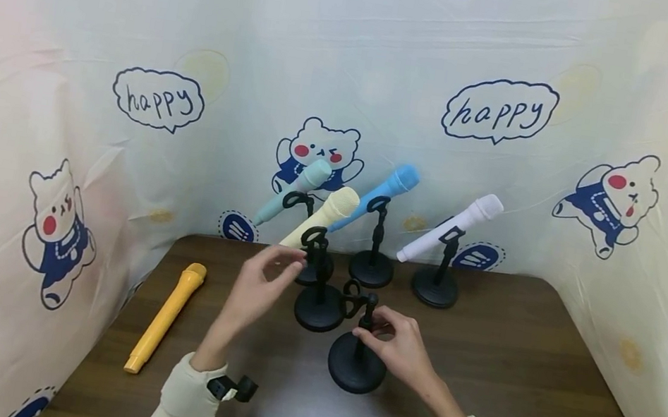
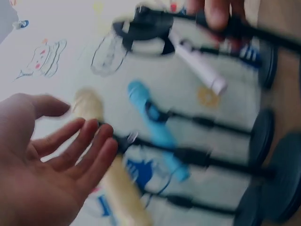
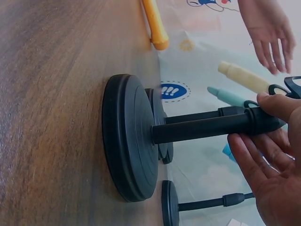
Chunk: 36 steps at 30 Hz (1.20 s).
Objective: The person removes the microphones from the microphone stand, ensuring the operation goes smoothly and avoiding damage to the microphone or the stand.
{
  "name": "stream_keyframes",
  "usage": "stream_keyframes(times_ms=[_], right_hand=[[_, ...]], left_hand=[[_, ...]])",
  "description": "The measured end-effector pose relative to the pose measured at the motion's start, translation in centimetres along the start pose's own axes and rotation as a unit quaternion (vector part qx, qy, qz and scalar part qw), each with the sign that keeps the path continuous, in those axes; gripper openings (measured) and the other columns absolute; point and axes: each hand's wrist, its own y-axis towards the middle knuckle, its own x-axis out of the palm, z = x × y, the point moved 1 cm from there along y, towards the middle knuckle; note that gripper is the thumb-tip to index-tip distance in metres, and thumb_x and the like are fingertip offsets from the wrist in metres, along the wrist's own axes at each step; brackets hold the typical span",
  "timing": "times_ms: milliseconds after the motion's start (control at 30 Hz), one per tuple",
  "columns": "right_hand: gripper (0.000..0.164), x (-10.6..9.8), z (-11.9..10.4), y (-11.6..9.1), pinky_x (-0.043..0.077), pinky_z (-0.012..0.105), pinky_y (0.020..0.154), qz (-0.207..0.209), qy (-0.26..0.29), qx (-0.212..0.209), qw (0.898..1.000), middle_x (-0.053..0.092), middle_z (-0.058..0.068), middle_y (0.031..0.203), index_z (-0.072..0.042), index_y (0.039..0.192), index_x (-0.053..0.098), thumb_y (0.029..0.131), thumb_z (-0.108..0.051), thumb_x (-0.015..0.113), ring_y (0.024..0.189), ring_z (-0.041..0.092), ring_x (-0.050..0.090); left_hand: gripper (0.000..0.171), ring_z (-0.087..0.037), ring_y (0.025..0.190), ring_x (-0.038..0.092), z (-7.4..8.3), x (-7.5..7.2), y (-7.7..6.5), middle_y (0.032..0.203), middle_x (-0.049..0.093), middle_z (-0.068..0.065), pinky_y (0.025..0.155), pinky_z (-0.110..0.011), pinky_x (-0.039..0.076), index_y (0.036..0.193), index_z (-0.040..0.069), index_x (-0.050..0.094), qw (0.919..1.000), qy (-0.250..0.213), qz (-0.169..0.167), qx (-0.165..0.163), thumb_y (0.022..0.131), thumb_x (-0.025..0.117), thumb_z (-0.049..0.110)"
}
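My right hand (image 1: 407, 347) pinches the upper stem of the nearest black microphone stand (image 1: 356, 368), whose round base is on the table. That stand's clip points leftward with nothing in it. Just behind it, a cream microphone (image 1: 334, 208) sits tilted in another black stand (image 1: 320, 310). Beside that microphone's lower end is my left hand (image 1: 262, 284), its fingers loosely bent around nothing. The left wrist view is blurred, but the left hand's fingers (image 2: 101, 146) show close to the cream microphone (image 2: 124, 188) there; whether they touch it I cannot tell.
Behind, mint (image 1: 291, 192), blue (image 1: 377, 197) and lilac (image 1: 449, 228) microphones lean in black stands. A yellow microphone (image 1: 167, 317) lies at the table's left side. A printed cloth (image 1: 354, 62) hangs behind the brown table (image 1: 509, 376).
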Motion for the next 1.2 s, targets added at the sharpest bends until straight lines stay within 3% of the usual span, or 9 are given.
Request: stream_keyframes(times_ms=[67, 167, 233, 333, 567, 800, 967, 1200], right_hand=[[0.018, 0.0, 0.0, 0.0, 0.067, 0.035, 0.077, 0.001, -0.002, 0.002, 1.0, 0.078, 0.001, 0.096, -0.016, 0.101, 0.073, 0.09, -0.019, 0.088, 0.085, 0.012, 0.077], [0.018, 0.0, 0.0, 0.0, 0.067, 0.034, 0.078, 0.002, -0.004, 0.004, 1.0, 0.078, 0.0, 0.096, -0.017, 0.101, 0.073, 0.09, -0.02, 0.087, 0.086, 0.013, 0.078], [0.018, 0.1, 0.0, 0.0, 0.066, 0.033, 0.078, 0.002, -0.005, 0.003, 1.0, 0.078, 0.0, 0.096, -0.017, 0.101, 0.073, 0.091, -0.02, 0.087, 0.087, 0.013, 0.078], [0.018, 0.1, 0.1, 0.0, 0.066, 0.032, 0.078, 0.003, -0.004, -0.002, 1.0, 0.078, 0.0, 0.097, -0.017, 0.102, 0.074, 0.091, -0.019, 0.087, 0.087, 0.014, 0.078], [0.02, 0.4, 0.2, -0.3, 0.067, 0.038, 0.079, 0.013, -0.005, 0.0, 1.0, 0.079, -0.001, 0.097, -0.017, 0.107, 0.075, 0.091, -0.018, 0.087, 0.087, 0.012, 0.077], [0.021, 0.3, -0.5, -0.3, 0.066, 0.033, 0.079, 0.015, -0.017, 0.024, 0.999, 0.077, -0.001, 0.097, -0.017, 0.107, 0.074, 0.09, -0.017, 0.087, 0.086, 0.011, 0.076], [0.034, 0.0, -1.1, -0.3, 0.065, 0.025, 0.08, 0.028, -0.027, 0.045, 0.998, 0.073, -0.002, 0.102, -0.016, 0.111, 0.072, 0.085, -0.019, 0.092, 0.09, 0.012, 0.075], [0.031, -0.1, -1.3, -0.3, 0.067, 0.038, 0.078, 0.059, -0.03, 0.001, 0.998, 0.072, 0.0, 0.096, -0.013, 0.101, 0.072, 0.08, -0.01, 0.094, 0.088, 0.016, 0.076]], left_hand=[[0.029, -0.025, 0.121, 0.068, 0.2, 1.4, -0.2, 0.131, 0.071, -0.009, 0.103, -0.029, 0.058, 0.133, 0.009, 0.068, 0.997, -0.061, -0.045, 0.011, 0.105, 0.069, 0.016], [0.04, -0.033, 0.136, 0.062, 0.3, 3.3, -0.5, 0.144, 0.065, -0.012, 0.116, -0.047, 0.051, 0.143, 0.01, 0.061, 0.9864, -0.122, -0.109, 0.023, 0.105, 0.069, 0.013], [0.047, -0.033, 0.142, 0.058, 0.2, 4.4, -0.6, 0.151, 0.06, -0.011, 0.119, -0.054, 0.046, 0.149, 0.014, 0.056, 0.9807, -0.137, -0.137, 0.022, 0.104, 0.071, 0.014], [0.053, -0.028, 0.145, 0.056, 0.1, 5.7, -0.8, 0.154, 0.059, -0.006, 0.122, -0.053, 0.045, 0.153, 0.018, 0.055, 0.9793, -0.127, -0.157, 0.005, 0.103, 0.073, 0.019], [0.045, -0.024, 0.122, 0.069, 0.3, 7.0, -1.2, 0.135, 0.07, -0.008, 0.113, -0.05, 0.054, 0.144, 0.019, 0.065, 0.9856, -0.097, -0.135, -0.031, 0.101, 0.076, 0.021], [0.043, -0.023, 0.118, 0.072, 0.0, 7.5, -1.2, 0.129, 0.073, -0.008, 0.108, -0.041, 0.058, 0.139, 0.012, 0.068, 0.9896, -0.096, -0.106, -0.013, 0.098, 0.08, 0.018], [0.044, -0.024, 0.116, 0.072, -0.1, 7.7, -1.2, 0.127, 0.074, -0.009, 0.107, -0.041, 0.058, 0.137, 0.007, 0.068, 0.9904, -0.096, -0.099, -0.005, 0.096, 0.081, 0.016], [0.042, -0.024, 0.117, 0.072, -0.2, 7.6, -1.1, 0.126, 0.074, -0.009, 0.107, -0.043, 0.058, 0.135, 0.009, 0.069, 0.9906, -0.096, -0.098, -0.008, 0.095, 0.082, 0.015]])
